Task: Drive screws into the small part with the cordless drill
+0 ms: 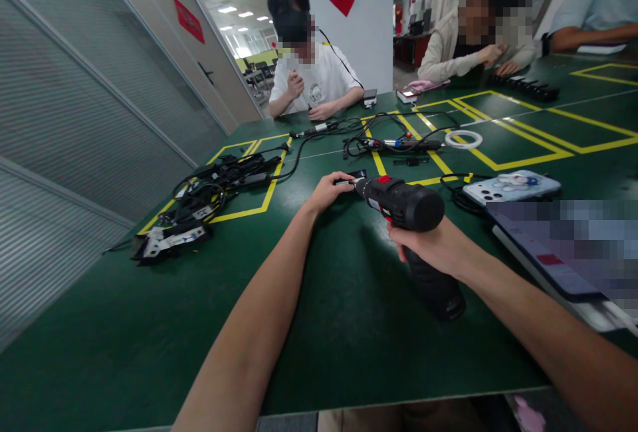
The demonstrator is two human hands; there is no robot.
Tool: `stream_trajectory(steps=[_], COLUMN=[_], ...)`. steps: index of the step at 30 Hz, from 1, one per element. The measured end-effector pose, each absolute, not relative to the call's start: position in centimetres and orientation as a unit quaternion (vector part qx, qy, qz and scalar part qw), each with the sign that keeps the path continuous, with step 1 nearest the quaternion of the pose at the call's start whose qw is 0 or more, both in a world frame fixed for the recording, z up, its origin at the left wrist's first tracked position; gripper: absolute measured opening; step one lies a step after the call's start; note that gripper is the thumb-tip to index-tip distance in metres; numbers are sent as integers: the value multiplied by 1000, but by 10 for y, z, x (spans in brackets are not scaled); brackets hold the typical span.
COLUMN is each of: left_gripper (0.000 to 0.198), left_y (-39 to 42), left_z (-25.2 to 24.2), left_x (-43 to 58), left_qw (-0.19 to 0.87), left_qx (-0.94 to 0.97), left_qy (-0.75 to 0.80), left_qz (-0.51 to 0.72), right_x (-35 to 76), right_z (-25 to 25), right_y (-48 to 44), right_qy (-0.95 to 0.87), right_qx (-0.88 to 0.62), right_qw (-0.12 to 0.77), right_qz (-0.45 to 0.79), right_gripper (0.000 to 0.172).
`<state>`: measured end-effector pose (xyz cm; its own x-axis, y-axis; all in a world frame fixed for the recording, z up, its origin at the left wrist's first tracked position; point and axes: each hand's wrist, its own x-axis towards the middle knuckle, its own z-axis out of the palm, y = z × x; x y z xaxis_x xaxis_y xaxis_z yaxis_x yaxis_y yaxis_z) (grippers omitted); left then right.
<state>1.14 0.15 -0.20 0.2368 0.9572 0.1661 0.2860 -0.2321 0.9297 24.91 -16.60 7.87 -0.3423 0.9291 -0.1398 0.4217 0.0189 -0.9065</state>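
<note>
My right hand is wrapped round the handle of a black cordless drill with red accents. The drill lies nearly level, its chuck pointing left towards my left hand. My left hand rests on the green table with its fingers closed on a small black part. The drill's tip meets this part close to my fingertips; the exact contact point is too small to make out. Most of the part is hidden behind my fingers and the chuck.
Tangled black cables lie at left, behind a black-and-white part. Further back are a pen-like tool with cords and a white ring. A phone and a tablet sit at right. People sit across the table.
</note>
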Motion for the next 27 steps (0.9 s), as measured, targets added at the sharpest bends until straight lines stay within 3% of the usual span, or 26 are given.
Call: stream_trajectory(steps=[27], left_gripper=[32], left_y=[1], left_z=[-2], left_x=[11], left_qw=[407], left_qx=[671], left_qy=[465], left_qz=[409], right_x=[250], right_z=[73], right_y=[-165], right_qy=[-666], right_qx=[-497], right_qw=[279], right_qz=[481], right_gripper=[10])
